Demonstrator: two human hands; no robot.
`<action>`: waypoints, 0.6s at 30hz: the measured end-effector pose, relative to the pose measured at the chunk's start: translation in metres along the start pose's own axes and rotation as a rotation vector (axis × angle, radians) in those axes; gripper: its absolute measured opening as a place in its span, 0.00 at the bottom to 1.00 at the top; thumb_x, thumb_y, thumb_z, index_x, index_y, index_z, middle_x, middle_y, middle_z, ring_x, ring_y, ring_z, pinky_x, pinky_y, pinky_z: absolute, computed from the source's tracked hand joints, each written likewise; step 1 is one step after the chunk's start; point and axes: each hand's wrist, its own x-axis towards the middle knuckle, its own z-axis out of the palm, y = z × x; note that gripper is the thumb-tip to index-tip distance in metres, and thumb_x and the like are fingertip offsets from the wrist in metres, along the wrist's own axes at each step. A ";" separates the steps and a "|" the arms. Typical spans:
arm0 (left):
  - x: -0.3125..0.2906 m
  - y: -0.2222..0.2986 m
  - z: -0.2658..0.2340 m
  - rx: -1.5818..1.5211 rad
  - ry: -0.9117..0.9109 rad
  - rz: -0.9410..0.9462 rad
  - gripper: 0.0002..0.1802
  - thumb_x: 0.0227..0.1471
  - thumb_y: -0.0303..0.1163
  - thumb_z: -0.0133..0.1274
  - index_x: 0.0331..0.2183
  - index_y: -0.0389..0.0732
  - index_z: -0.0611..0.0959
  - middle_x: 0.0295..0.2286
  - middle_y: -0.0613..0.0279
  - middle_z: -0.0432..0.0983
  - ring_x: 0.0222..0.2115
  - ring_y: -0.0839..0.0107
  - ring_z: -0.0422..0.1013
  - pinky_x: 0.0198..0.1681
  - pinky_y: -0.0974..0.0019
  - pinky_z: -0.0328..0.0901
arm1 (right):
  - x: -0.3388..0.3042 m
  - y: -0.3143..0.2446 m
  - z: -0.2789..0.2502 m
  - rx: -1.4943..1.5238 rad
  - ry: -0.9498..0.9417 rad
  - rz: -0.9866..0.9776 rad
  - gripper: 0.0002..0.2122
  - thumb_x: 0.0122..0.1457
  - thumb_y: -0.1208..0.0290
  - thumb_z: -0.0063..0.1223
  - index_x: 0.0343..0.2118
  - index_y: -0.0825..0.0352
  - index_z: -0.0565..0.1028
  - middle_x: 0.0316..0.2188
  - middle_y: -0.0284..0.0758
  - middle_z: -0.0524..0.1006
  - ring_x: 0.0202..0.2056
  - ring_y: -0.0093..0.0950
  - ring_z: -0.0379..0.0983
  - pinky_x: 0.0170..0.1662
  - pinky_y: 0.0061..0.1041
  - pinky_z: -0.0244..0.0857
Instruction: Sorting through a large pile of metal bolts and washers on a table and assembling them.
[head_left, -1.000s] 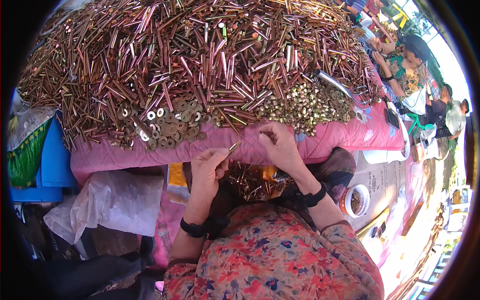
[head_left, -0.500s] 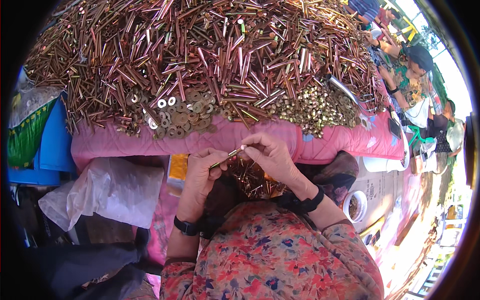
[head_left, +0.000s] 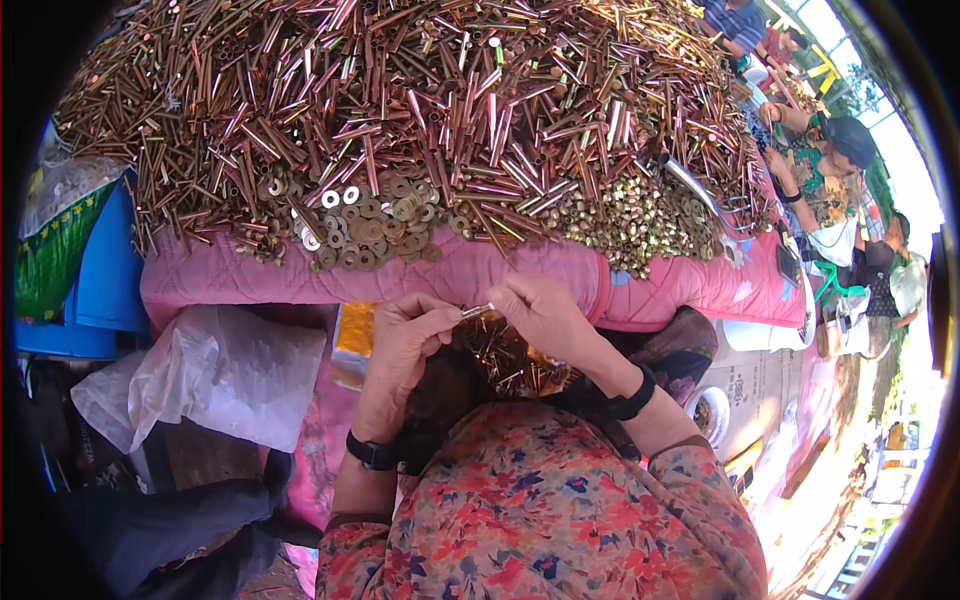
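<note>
My left hand and my right hand meet just in front of the pink quilted edge. Between their fingertips is a thin metal bolt, pinched from both sides, with its ends hidden in the fingers. Below my hands, a heap of similar bolts lies at my lap. Ahead, a large pile of coppery metal tubes covers the pink quilt. Flat washers lie at its near left edge, and small brassy nuts at its near right.
A curved shiny metal piece rests by the nuts, with a phone farther right. Clear plastic sheeting and a blue bin are at left. White buckets stand right. Other people sit at the far right.
My right fingers have closed over the bolt's right end, so less of it shows. Both hands stay close together in nearly the same place.
</note>
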 end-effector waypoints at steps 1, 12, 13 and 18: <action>0.001 0.000 -0.001 0.001 -0.001 0.002 0.05 0.41 0.24 0.60 0.23 0.34 0.80 0.14 0.67 0.70 0.11 0.87 0.56 0.13 0.82 0.45 | 0.000 0.000 0.003 -0.001 0.001 -0.001 0.10 0.59 0.66 0.50 0.31 0.69 0.72 0.20 0.32 0.69 0.24 0.18 0.65 0.27 0.22 0.60; 0.009 -0.006 -0.001 -0.001 -0.024 -0.060 0.05 0.40 0.23 0.60 0.22 0.34 0.80 0.14 0.66 0.70 0.10 0.87 0.56 0.13 0.81 0.45 | -0.003 0.008 0.000 -0.172 0.094 -0.184 0.11 0.57 0.65 0.52 0.31 0.70 0.71 0.20 0.32 0.71 0.22 0.23 0.64 0.27 0.21 0.61; 0.010 -0.007 -0.001 0.001 -0.026 -0.060 0.05 0.40 0.23 0.60 0.22 0.34 0.80 0.14 0.66 0.70 0.10 0.87 0.56 0.13 0.81 0.45 | -0.003 0.005 0.000 -0.171 0.096 -0.184 0.11 0.57 0.65 0.52 0.31 0.70 0.71 0.20 0.32 0.71 0.22 0.23 0.64 0.27 0.21 0.61; 0.014 -0.012 0.000 -0.016 -0.030 -0.100 0.05 0.40 0.23 0.60 0.21 0.34 0.79 0.14 0.65 0.70 0.10 0.87 0.56 0.12 0.81 0.44 | -0.005 0.011 -0.001 -0.085 0.107 -0.229 0.12 0.56 0.62 0.53 0.30 0.68 0.72 0.20 0.35 0.73 0.23 0.24 0.70 0.27 0.23 0.63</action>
